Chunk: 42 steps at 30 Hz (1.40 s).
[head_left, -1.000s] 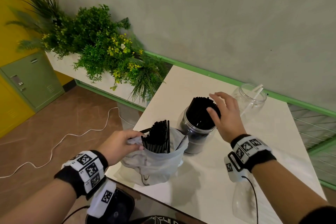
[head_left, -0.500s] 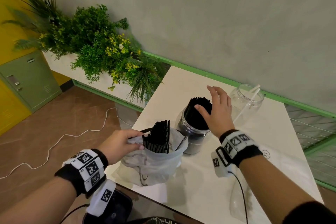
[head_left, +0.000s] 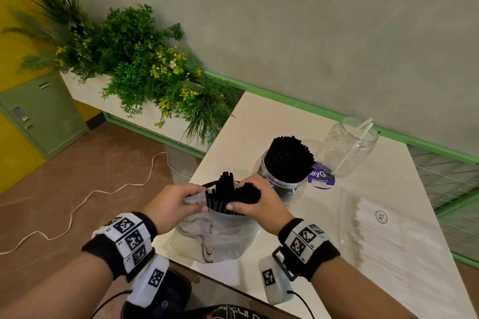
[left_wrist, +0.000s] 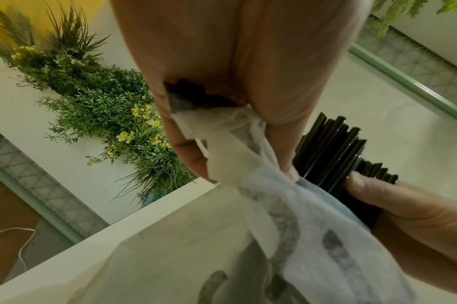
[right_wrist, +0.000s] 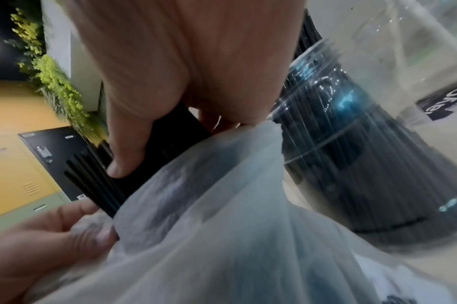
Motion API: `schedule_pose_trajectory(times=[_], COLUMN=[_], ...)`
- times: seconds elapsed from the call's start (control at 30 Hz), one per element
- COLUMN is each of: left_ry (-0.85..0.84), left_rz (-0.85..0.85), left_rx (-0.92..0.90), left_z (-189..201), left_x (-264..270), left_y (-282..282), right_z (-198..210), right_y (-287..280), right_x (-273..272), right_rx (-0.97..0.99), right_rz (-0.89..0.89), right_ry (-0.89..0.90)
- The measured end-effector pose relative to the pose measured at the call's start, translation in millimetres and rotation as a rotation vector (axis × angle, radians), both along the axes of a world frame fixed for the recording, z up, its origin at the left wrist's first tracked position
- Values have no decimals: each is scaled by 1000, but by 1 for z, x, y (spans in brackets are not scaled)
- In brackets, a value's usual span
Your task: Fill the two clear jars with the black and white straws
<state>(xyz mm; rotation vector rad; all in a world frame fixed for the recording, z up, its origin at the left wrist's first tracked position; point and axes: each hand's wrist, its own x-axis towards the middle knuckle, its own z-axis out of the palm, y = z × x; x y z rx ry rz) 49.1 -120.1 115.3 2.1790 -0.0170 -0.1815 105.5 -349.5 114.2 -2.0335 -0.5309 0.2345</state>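
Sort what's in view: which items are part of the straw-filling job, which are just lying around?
In the job:
- black straws, gripped by the right hand
- plastic bag, rim held by the left hand
- jar of black straws
- clear jar with a few white straws
- pack of white straws

Lying about:
- purple sticker
- plants
- green locker
- white cable

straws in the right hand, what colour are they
Black. The straws gripped by the right hand show best in the head view.
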Motion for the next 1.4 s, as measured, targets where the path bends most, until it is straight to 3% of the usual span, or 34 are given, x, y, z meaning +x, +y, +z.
schedule_pose_trajectory(times=[0.23,0.43,0.77,1.0,1.2,1.4], left_ry=[14,38,44,14,10,-12], left_rz=[29,41,21,-3,-12,-19], left_rx=[17,36,39,7,23,10], left_z=[-5,-6,0,9,10,13], left_x=[1,3,4,3,4,1], left_y=[4,4,-2,-7,-12,-10], right_z=[54,103,92,105,104,131], right_y=[-9,-15,-6,-4,12,1], right_x=[2,9,8,14,15,27], right_rx=[249,526,449,483,398,505], right_rz=[7,-187,-317,-263,-193,-168], right_ry=[73,66,-65,-107,-106,-126])
